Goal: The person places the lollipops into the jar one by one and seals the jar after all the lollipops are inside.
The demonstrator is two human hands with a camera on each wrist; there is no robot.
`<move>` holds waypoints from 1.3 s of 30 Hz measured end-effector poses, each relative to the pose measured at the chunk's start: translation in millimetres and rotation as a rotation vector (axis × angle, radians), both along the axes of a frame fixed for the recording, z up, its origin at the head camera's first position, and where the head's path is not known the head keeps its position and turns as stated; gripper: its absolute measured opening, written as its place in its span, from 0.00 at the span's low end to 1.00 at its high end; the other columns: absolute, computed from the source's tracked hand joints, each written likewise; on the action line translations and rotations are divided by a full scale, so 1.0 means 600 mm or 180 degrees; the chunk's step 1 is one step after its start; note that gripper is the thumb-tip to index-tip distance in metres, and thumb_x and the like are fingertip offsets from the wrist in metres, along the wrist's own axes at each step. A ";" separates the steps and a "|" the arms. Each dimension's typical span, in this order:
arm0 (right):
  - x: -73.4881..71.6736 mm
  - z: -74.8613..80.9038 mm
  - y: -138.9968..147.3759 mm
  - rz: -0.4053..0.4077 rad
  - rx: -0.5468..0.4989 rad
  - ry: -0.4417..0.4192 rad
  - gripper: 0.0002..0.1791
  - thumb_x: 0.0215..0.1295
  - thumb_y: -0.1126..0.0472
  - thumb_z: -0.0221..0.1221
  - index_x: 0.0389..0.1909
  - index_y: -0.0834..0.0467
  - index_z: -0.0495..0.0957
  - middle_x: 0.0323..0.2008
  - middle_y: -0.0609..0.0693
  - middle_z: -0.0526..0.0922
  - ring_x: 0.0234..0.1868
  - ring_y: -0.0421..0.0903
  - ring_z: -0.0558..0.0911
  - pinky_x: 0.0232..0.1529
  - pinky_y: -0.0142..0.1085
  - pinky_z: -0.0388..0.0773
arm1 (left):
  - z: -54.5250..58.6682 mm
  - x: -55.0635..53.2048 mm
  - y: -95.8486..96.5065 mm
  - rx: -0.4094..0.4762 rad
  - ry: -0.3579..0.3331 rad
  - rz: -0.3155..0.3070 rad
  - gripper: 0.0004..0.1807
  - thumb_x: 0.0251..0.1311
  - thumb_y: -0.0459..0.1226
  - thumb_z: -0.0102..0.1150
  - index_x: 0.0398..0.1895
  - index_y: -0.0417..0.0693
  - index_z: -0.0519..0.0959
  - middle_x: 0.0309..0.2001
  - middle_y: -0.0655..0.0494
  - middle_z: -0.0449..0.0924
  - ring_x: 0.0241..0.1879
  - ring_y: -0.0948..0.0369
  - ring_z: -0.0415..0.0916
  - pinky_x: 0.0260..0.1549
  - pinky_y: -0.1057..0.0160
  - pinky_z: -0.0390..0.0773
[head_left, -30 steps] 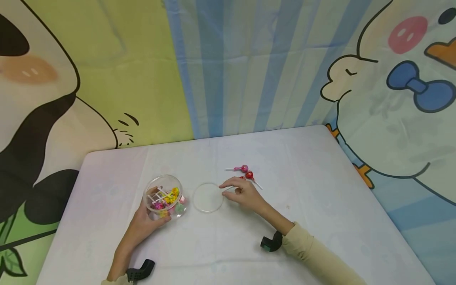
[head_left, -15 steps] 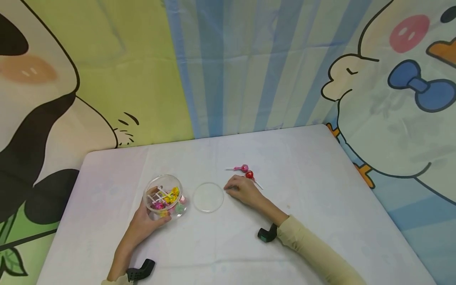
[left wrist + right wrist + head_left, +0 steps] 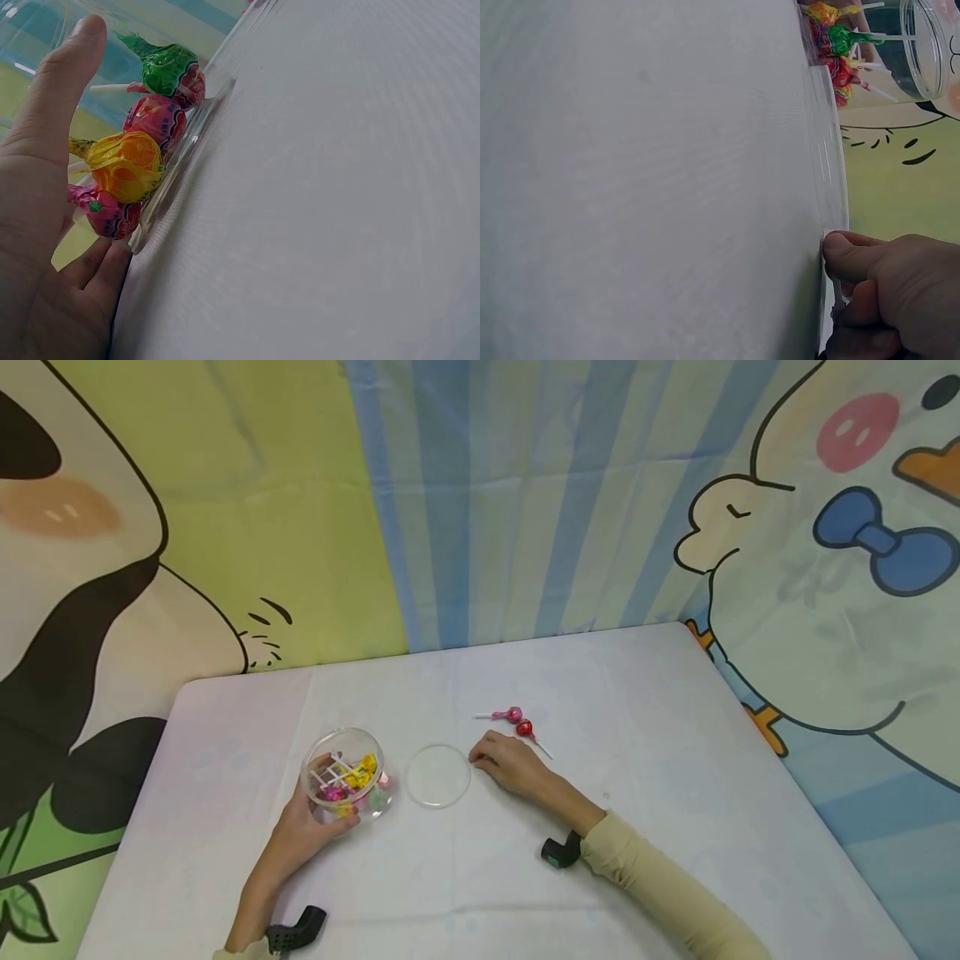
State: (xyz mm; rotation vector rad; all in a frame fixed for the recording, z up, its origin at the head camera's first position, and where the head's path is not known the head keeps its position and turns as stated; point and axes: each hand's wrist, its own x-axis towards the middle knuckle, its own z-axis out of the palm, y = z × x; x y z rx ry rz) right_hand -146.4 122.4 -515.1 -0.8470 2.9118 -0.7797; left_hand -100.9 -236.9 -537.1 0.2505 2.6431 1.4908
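Note:
My left hand (image 3: 311, 827) grips a clear plastic jar (image 3: 381, 810) standing on the table, thumb on the near side. Wrapped lollipops (image 3: 124, 169) in pink, yellow and green fill its lower part, white sticks showing. To its right lies a round clear lid (image 3: 438, 807). At the lid's right edge, my right hand (image 3: 517, 768) has thumb and index finger (image 3: 847, 255) pinched low over the table, at the stick end of a red lollipop mostly hidden by the hand. Just beyond lie a pink lollipop (image 3: 513, 715) and a red lollipop (image 3: 524, 728).
A white cloth covers the table (image 3: 637, 718). Behind it hangs a printed curtain (image 3: 502, 502) with cartoon figures. Black wrist camera mounts (image 3: 562, 852) sit at both wrists, close above the table.
My right hand has moved slightly right and down onto the nearest red lollipop, its thumb and index finger closing together and covering it. My left hand and the jar stay in place.

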 end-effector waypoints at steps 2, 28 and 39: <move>0.000 0.001 0.000 0.0023 0.0007 0.0040 0.07 0.65 0.61 0.60 0.40 0.54 0.85 0.38 0.47 0.81 0.40 0.41 0.81 0.42 0.32 0.79 | 0.000 0.001 0.000 -0.0012 -0.0016 0.0009 0.60 0.44 0.43 0.77 0.76 0.57 0.45 0.72 0.38 0.57 0.71 0.37 0.54 0.63 0.30 0.56; 0.011 0.109 -0.003 -0.0137 -0.0798 0.0563 0.04 0.62 0.63 0.64 0.37 0.57 0.82 0.36 0.49 0.87 0.28 0.37 0.77 0.27 0.25 0.70 | 0.000 0.001 -0.001 0.0034 0.0027 -0.0012 0.60 0.44 0.41 0.77 0.76 0.62 0.45 0.73 0.41 0.58 0.71 0.39 0.56 0.62 0.32 0.58; 0.024 0.127 -0.040 -0.0678 -0.2919 -0.1093 0.09 0.62 0.62 0.64 0.39 0.63 0.82 0.32 0.54 0.85 0.12 0.37 0.61 0.14 0.27 0.58 | 0.000 0.002 0.000 0.0078 -0.0010 -0.0015 0.59 0.44 0.41 0.77 0.76 0.59 0.46 0.72 0.40 0.58 0.71 0.39 0.56 0.63 0.32 0.58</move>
